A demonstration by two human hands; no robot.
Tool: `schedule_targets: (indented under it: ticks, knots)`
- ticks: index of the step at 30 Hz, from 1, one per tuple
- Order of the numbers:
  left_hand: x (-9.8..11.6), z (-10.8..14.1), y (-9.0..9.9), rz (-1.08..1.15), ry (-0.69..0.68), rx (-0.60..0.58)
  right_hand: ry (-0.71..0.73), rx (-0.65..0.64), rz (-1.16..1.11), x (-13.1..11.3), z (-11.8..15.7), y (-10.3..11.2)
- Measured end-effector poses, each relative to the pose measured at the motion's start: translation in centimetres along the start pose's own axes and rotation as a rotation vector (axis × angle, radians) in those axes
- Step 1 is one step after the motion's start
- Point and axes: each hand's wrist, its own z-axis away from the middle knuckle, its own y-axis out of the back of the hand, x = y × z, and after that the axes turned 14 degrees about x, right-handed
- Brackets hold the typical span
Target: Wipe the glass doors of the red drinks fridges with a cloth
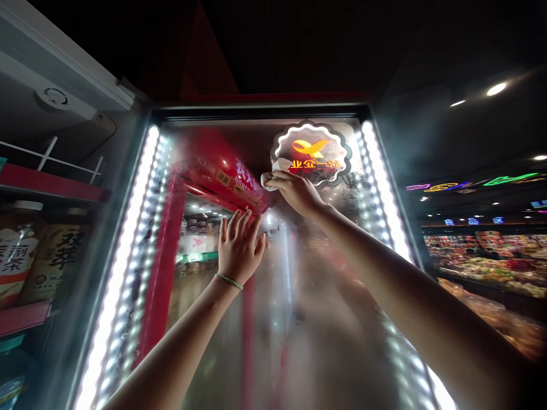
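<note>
In front of me is a glass door (325,319), fogged over much of its surface and edged with bright light strips. My right hand (294,191) presses a crumpled white cloth or tissue (269,180) against the upper glass; I cannot tell which it is. It is just below and left of a lit round sign (310,149) with a scalloped edge and an orange emblem. Lower and to the left, my left hand (241,242) lies with fingers spread on or close to the glass, a thin band round its wrist. Nothing is in it.
Bottled drinks (19,250) stand on a red-edged shelf (43,185) at the left. A white light strip (122,256) runs down the door's left side. To the right, a shop floor holds displays of packaged goods (491,262) under neon signs.
</note>
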Motion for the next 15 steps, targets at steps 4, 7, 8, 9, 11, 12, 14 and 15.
schedule_targets:
  ticks: [4,7,8,9,11,12,14,15]
  knots:
    - [0.0,0.1,-0.1,-0.008,-0.017,0.01,0.002,0.065,0.052,0.9,0.4,0.3]
    - [-0.1,0.2,-0.3,-0.001,-0.013,0.01,0.044,0.098,0.091,1.7,0.9,0.2]
    - [-0.2,0.2,-0.3,0.003,-0.011,0.009,0.04,0.106,0.101,2.0,1.1,0.2]
    - [-0.2,0.3,-0.3,0.006,-0.011,0.008,0.025,0.117,0.112,2.3,1.2,0.2]
    - [-0.2,0.3,-0.4,0.006,-0.015,0.012,-0.02,0.151,0.136,2.8,1.4,0.2]
    - [-0.2,0.3,-0.4,0.005,-0.016,0.015,-0.035,0.164,0.144,2.9,1.4,0.2]
    - [-0.2,0.3,-0.4,0.004,-0.017,0.018,-0.024,0.163,0.141,3.2,1.5,0.3]
    - [-0.3,0.3,-0.4,0.004,-0.017,0.017,-0.003,0.152,0.131,3.4,1.6,0.4]
